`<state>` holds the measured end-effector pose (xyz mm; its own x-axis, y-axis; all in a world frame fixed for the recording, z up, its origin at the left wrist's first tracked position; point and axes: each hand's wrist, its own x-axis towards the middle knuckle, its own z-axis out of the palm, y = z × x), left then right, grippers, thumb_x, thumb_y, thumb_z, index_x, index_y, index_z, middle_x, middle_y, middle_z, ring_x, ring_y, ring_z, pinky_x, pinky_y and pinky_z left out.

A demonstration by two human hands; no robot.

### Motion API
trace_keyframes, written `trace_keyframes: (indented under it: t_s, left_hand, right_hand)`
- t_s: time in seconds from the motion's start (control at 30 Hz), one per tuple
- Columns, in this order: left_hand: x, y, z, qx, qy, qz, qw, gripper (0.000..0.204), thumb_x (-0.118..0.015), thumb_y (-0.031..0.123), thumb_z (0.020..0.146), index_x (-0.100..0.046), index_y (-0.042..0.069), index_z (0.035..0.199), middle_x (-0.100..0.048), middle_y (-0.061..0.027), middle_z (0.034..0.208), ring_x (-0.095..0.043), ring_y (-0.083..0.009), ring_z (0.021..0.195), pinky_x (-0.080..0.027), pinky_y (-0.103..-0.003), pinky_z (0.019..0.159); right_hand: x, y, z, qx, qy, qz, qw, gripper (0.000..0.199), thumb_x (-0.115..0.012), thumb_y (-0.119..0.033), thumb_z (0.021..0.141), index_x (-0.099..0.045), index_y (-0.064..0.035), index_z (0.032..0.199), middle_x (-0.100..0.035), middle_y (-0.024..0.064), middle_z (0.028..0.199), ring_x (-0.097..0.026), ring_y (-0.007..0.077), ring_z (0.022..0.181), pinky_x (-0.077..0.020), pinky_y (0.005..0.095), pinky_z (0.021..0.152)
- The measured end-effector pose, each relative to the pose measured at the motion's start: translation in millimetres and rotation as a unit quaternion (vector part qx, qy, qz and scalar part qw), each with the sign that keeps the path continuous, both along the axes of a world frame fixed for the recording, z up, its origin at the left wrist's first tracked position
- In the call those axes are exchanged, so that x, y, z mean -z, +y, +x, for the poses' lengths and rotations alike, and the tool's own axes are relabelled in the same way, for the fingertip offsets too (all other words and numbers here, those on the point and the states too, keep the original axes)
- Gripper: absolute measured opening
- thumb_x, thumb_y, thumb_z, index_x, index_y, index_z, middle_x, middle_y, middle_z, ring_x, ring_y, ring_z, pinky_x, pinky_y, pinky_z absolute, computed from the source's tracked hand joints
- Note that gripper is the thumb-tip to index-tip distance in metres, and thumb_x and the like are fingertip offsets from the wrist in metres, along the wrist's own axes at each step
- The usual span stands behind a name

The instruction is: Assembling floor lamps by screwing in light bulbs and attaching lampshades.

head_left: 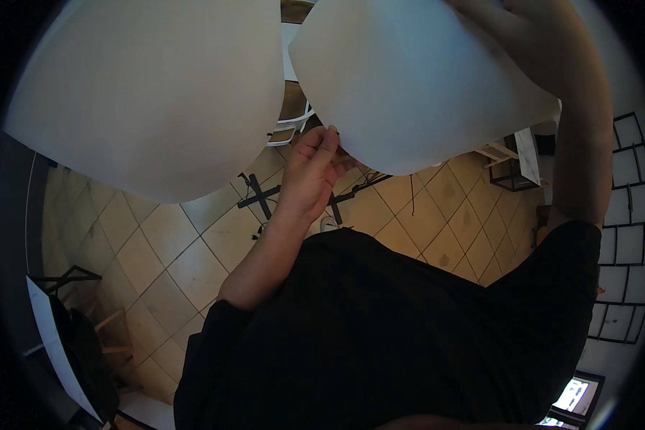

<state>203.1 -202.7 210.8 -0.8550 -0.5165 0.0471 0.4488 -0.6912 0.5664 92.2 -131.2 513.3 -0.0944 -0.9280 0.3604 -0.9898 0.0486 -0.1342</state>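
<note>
Two large, smooth white panels with rounded lower edges, like light diffusers, fill the top of the view: a left panel (150,93) and a right panel (416,86). A narrow gap separates them. My left hand (309,168) is raised to this gap, its thumb and forefinger pinched together at the lower left edge of the right panel. A small dark spot shows by the fingertips. At the upper right, my right hand (534,32) reaches up across the front of the right panel. The top edge of the picture cuts off its fingers, so their grip is hidden.
Black crossed stand feet (259,195) and thin cables lie on the tiled floor (172,247) below. A marble-topped table (527,158) stands at right, near a black wall grid (623,229). White chairs (283,135) show through the gap. A lit screen (573,395) is at lower right.
</note>
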Motion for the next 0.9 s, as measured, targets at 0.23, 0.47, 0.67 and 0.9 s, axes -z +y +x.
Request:
trace_keyframes:
  t_s: [0.23,0.47,0.67,0.9]
  left_hand:
    - [8.6,7.9,-12.0,-0.007,-0.013,0.042,0.999,0.018,-0.049,0.025,0.104,-0.059,0.011,0.104,-0.064,-0.0020,0.103,-0.062,-0.0155,0.097,-0.051,-0.042,0.089]
    - [29.3,2.8,-25.5,-0.024,-0.002,-0.019,1.000,0.025,-0.045,0.025,0.105,-0.053,0.007,0.121,-0.059,-0.0066,0.123,-0.057,-0.0197,0.115,-0.047,-0.042,0.098]
    - [29.1,9.7,-31.0,-0.067,0.009,-0.029,0.997,0.028,-0.043,0.023,0.106,-0.050,0.005,0.126,-0.057,-0.0080,0.126,-0.054,-0.0196,0.119,-0.045,-0.040,0.102]
    - [32.9,8.2,-27.8,-0.058,0.011,-0.051,0.997,0.021,-0.047,0.022,0.104,-0.056,0.006,0.115,-0.061,-0.0073,0.116,-0.059,-0.0180,0.108,-0.046,-0.041,0.099]
  right_hand:
    - [9.0,2.1,-10.7,0.001,-0.014,0.025,1.000,0.047,-0.059,-0.011,0.088,-0.052,0.0084,0.130,-0.070,0.0219,0.104,-0.067,0.0278,0.092,-0.0521,0.0347,0.085]
    - [22.3,3.2,-13.8,0.009,0.132,-0.043,0.990,0.049,-0.060,-0.019,0.087,-0.053,0.0093,0.127,-0.068,0.0255,0.099,-0.065,0.0377,0.090,-0.0520,0.0366,0.081]
    - [23.6,3.7,-3.4,0.052,0.149,-0.020,0.987,0.039,-0.060,-0.018,0.087,-0.057,0.0081,0.116,-0.066,0.0240,0.085,-0.064,0.0400,0.083,-0.0513,0.0407,0.075]
    - [35.4,7.4,-9.8,0.044,0.207,-0.052,0.976,0.040,-0.060,-0.019,0.088,-0.056,0.0079,0.117,-0.065,0.0241,0.083,-0.063,0.0396,0.083,-0.0510,0.0413,0.075]
